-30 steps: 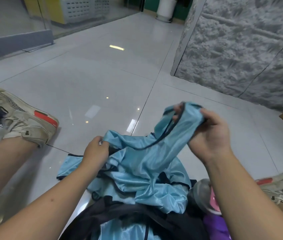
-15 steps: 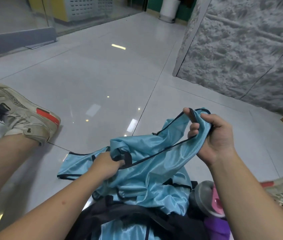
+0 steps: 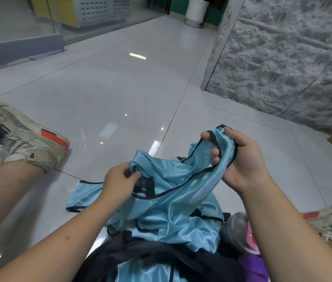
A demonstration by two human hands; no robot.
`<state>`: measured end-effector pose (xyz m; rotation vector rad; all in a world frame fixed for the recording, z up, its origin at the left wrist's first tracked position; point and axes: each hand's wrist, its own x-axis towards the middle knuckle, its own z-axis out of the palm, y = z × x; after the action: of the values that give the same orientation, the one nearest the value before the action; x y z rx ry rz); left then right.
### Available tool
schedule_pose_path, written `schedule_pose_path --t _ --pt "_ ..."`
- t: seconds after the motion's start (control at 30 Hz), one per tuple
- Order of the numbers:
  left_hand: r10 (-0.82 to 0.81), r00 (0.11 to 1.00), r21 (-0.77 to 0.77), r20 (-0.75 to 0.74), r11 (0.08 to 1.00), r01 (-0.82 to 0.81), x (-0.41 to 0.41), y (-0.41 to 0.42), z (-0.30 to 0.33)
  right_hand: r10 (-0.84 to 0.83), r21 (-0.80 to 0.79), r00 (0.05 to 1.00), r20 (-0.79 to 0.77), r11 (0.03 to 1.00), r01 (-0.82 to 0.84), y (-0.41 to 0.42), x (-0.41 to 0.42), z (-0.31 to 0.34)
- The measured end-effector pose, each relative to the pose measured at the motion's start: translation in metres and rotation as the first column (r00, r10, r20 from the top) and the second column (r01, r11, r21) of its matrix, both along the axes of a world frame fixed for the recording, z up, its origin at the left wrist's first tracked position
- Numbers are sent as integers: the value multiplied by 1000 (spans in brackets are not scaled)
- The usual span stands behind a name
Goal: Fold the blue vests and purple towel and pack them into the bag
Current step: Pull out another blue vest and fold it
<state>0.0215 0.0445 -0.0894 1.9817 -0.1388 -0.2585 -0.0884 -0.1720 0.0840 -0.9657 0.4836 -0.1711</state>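
Light-blue vest (image 3: 173, 192) with dark trim; black bag (image 3: 140, 255); purple towel (image 3: 252, 267).

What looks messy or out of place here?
The blue vests lie in a crumpled, unfolded heap over the black bag; one stray piece trails flat onto the floor. Nothing looks damaged or spilled.

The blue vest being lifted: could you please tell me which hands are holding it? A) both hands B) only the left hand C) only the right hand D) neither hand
A: the left hand pinches the blue vest at its dark trim, and the right hand grips its raised end.
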Motion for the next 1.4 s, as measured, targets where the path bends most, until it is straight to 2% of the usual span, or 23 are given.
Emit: schedule_pose_path --t 0.17,0.23,0.3,0.37,0.47,0.57,0.67,0.77,0.83,0.9,0.93,1.03,1.13,1.2,1.27,1.33,1.4 --pt "6 997 -326 -81 945 -32 2 6 25 5 -25 1000 17 1000 -5 3 -1 4" --pt "14 978 -516 -208 848 -122 5 5 31 2 -48 1000 26 999 -1 4 -1 6" --pt "-43 928 -694 -370 678 -245 8 5 41 -6 -73 999 35 997 8 3 0 6" --pt "-124 879 -759 -461 568 -318 10 6 51 -34 -61 997 65 997 38 -1 1 9" --pt "-185 894 -772 -407 592 -229 15 9 62 -53 -76 992 118 995 62 -9 6 19" --pt "-339 915 -800 -220 600 30 25 14 74 -31 -191 990 136 980 56 -12 13 32" --pt "-411 912 -698 -19 658 282 30 8 94 3 -303 983 185 951 54 -10 21 46" --pt "-405 901 -448 158 783 431 30 1 114 60 -355 971 230 935 26 -7 23 64" --pt "-348 884 -177 311 893 414 32 -5 120 103 -363 959 265 932 0 -4 24 76" --pt "-320 823 67 470 942 328 33 -12 130 133 -342 937 323 940 -15 -2 25 92" --pt "-325 800 141 505 945 296 33 -14 136 138 -327 924 358 945 -15 0 25 101" --pt "-390 785 345 481 908 240 42 -18 142 116 -259 895 430 966 -1 3 28 129" --pt "-513 740 529 435 811 250 55 -26 151 128 -355 904 408 934 28 2 30 156" --pt "-543 750 557 377 780 285 55 -32 159 141 -422 918 371 906 31 1 33 168" --pt "-515 795 498 320 806 321 48 -39 167 165 -478 933 320 879 9 -2 35 178" --pt "-482 846 378 227 844 380 41 -44 164 191 -501 944 268 865 -33 -5 35 182" --pt "-512 849 252 132 846 470 32 -47 151 210 -490 945 251 869 -63 -8 35 184"
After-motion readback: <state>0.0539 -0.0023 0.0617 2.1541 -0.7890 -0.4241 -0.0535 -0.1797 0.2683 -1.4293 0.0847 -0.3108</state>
